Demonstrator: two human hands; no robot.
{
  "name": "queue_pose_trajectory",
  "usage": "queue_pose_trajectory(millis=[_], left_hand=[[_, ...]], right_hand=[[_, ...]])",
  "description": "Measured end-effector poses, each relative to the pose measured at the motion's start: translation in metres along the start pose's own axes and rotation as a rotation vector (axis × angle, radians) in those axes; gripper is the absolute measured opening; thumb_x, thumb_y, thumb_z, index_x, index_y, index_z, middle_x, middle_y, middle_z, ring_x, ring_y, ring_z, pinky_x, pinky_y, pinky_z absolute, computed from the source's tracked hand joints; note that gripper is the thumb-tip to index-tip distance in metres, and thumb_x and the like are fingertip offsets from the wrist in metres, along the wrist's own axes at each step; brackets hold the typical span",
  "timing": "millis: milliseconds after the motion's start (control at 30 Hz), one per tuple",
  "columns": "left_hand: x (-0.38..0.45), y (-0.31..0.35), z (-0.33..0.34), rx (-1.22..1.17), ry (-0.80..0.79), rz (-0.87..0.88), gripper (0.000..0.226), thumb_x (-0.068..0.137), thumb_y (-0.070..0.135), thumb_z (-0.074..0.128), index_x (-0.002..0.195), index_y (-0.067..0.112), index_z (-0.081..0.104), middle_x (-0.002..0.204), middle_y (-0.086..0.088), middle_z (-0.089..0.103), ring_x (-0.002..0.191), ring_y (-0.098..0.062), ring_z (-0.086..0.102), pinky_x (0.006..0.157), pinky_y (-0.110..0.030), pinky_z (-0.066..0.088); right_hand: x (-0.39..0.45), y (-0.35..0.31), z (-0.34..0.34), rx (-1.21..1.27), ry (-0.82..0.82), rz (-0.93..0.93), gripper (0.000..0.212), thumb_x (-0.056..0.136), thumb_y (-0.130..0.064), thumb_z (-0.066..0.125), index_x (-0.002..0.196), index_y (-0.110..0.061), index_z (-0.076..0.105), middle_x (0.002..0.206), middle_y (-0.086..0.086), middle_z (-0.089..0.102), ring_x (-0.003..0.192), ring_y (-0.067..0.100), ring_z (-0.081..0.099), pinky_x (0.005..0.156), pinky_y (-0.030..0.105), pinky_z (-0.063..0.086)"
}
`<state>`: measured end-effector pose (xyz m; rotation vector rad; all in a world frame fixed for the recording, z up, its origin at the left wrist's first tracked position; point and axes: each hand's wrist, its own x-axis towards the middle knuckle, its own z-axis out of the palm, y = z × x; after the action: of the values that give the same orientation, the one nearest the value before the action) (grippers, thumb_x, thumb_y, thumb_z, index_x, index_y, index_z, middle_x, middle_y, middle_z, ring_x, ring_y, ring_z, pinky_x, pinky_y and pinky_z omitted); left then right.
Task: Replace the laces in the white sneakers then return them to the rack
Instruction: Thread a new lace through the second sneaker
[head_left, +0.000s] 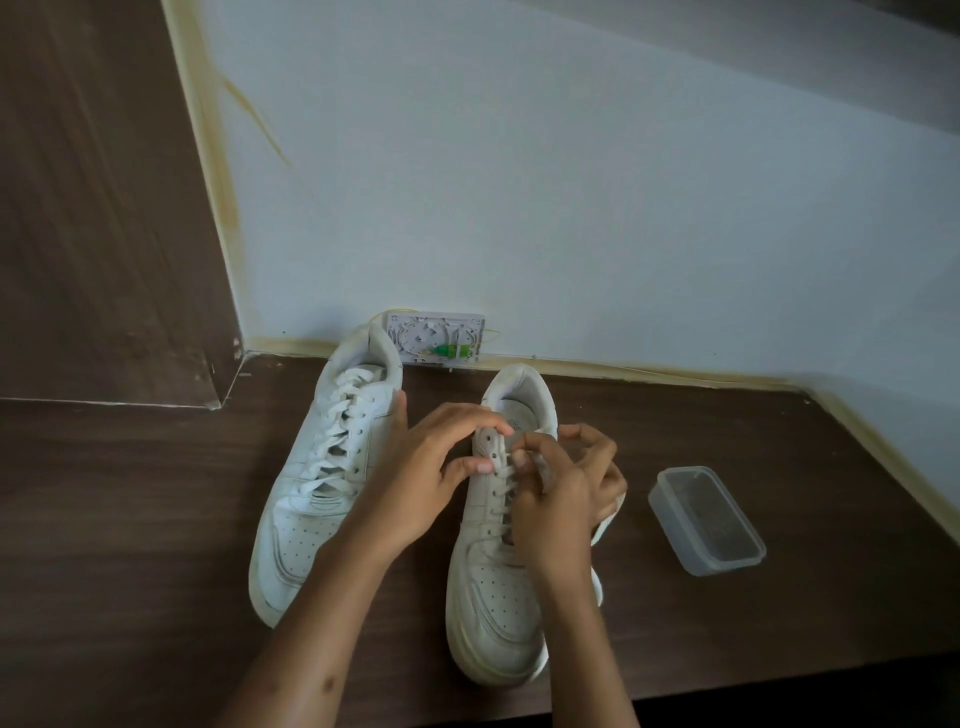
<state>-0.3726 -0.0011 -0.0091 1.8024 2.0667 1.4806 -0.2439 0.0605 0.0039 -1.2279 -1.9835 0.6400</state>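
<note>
Two white sneakers stand side by side on a dark wooden surface, toes toward me. The left sneaker (306, 499) is fully laced with white laces. The right sneaker (493, 597) is laced partway up. My left hand (415, 478) pinches the upper eyelet flap of the right sneaker between thumb and fingers. My right hand (566, 493) grips the white lace (506, 470) at the upper eyelets, right beside the left hand's fingertips. The lace's loose end is hidden under my fingers.
A small clear plastic container (706, 519) lies on the wood to the right of the sneakers. A white wall box with a green connector (436, 340) sits at the wall's base behind them. A dark wooden panel (104, 208) rises at the left.
</note>
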Motion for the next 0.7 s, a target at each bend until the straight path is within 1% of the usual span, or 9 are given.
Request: queue_pose_trajectory(millis=[67, 200, 333, 400, 467, 500, 567, 633, 700], left_hand=[[-0.001, -0.002, 0.000, -0.030, 0.000, -0.014, 0.035, 0.083, 0.024, 0.073, 0.113, 0.038, 0.062, 0.116, 0.031, 0.058, 0.109, 0.008, 0.056, 0.113, -0.062, 0.015], [-0.001, -0.002, 0.002, -0.109, -0.043, -0.059, 0.044, 0.083, 0.026, 0.073, 0.119, 0.043, 0.055, 0.122, 0.025, 0.058, 0.116, 0.004, 0.056, 0.114, -0.061, 0.021], [-0.001, -0.006, 0.002, -0.240, -0.050, -0.103, 0.034, 0.081, 0.045, 0.068, 0.112, 0.042, 0.057, 0.120, 0.019, 0.062, 0.113, 0.002, 0.060, 0.113, -0.063, 0.023], [0.000, -0.004, 0.002, -0.237, 0.001, -0.084, 0.025, 0.079, 0.048, 0.069, 0.101, 0.036, 0.065, 0.111, 0.017, 0.066, 0.107, 0.002, 0.063, 0.116, -0.059, 0.016], [0.000, -0.001, 0.005, -0.127, 0.061, -0.057, 0.016, 0.081, 0.042, 0.069, 0.089, 0.028, 0.069, 0.103, 0.019, 0.067, 0.103, 0.003, 0.062, 0.120, -0.050, 0.008], [0.000, 0.001, 0.007, -0.075, 0.073, -0.052, 0.013, 0.083, 0.037, 0.068, 0.086, 0.025, 0.069, 0.101, 0.018, 0.066, 0.101, 0.003, 0.061, 0.121, -0.049, 0.009], [-0.001, 0.004, 0.009, 0.016, 0.095, -0.029, 0.009, 0.088, 0.030, 0.063, 0.086, 0.022, 0.065, 0.098, 0.015, 0.065, 0.096, 0.001, 0.060, 0.116, -0.054, 0.022], [0.000, 0.005, 0.007, 0.139, 0.228, 0.002, 0.009, 0.093, 0.023, 0.056, 0.090, 0.017, 0.062, 0.097, 0.009, 0.064, 0.092, -0.005, 0.056, 0.101, -0.051, 0.042], [0.001, 0.010, -0.003, 0.227, 0.525, -0.087, 0.014, 0.095, 0.021, 0.049, 0.095, 0.011, 0.060, 0.097, 0.000, 0.061, 0.092, -0.017, 0.055, 0.089, -0.040, 0.045]], right_hand=[[0.002, 0.000, 0.000, 0.033, -0.062, 0.041, 0.023, 0.091, -0.007, 0.061, 0.094, -0.027, 0.071, 0.132, -0.007, 0.030, 0.125, 0.019, 0.019, 0.105, 0.049, 0.029], [0.003, 0.002, -0.002, 0.083, -0.175, 0.049, 0.026, 0.093, -0.009, 0.059, 0.094, -0.031, 0.071, 0.125, -0.017, 0.023, 0.130, 0.020, 0.018, 0.109, 0.054, 0.027], [0.004, 0.007, 0.000, 0.214, -0.149, 0.057, 0.034, 0.090, -0.021, 0.069, 0.078, -0.052, 0.066, 0.120, -0.022, 0.029, 0.129, 0.019, 0.027, 0.104, 0.055, 0.038], [0.005, 0.009, -0.005, 0.324, -0.115, 0.046, 0.031, 0.087, -0.024, 0.072, 0.080, -0.054, 0.068, 0.116, -0.022, 0.036, 0.125, 0.021, 0.038, 0.098, 0.044, 0.048], [0.004, 0.010, -0.018, 0.407, -0.087, 0.050, 0.025, 0.086, -0.018, 0.072, 0.088, -0.042, 0.069, 0.115, -0.016, 0.041, 0.115, 0.017, 0.049, 0.084, 0.018, 0.051], [0.003, 0.011, -0.027, 0.403, -0.061, 0.055, 0.020, 0.085, -0.017, 0.074, 0.091, -0.035, 0.066, 0.112, -0.011, 0.044, 0.106, 0.015, 0.053, 0.075, 0.011, 0.049], [-0.001, 0.014, -0.045, 0.322, -0.048, 0.093, 0.023, 0.079, -0.026, 0.080, 0.085, -0.027, 0.057, 0.101, -0.001, 0.053, 0.083, 0.013, 0.058, 0.062, 0.009, 0.046], [-0.010, 0.021, -0.057, 0.185, -0.173, 0.189, 0.037, 0.071, -0.043, 0.083, 0.075, -0.020, 0.054, 0.083, 0.003, 0.061, 0.068, 0.012, 0.057, 0.053, 0.012, 0.042], [-0.026, 0.026, -0.060, 0.024, -0.397, 0.295, 0.050, 0.065, -0.059, 0.080, 0.068, -0.016, 0.055, 0.070, -0.002, 0.064, 0.065, 0.012, 0.059, 0.055, 0.018, 0.047]])
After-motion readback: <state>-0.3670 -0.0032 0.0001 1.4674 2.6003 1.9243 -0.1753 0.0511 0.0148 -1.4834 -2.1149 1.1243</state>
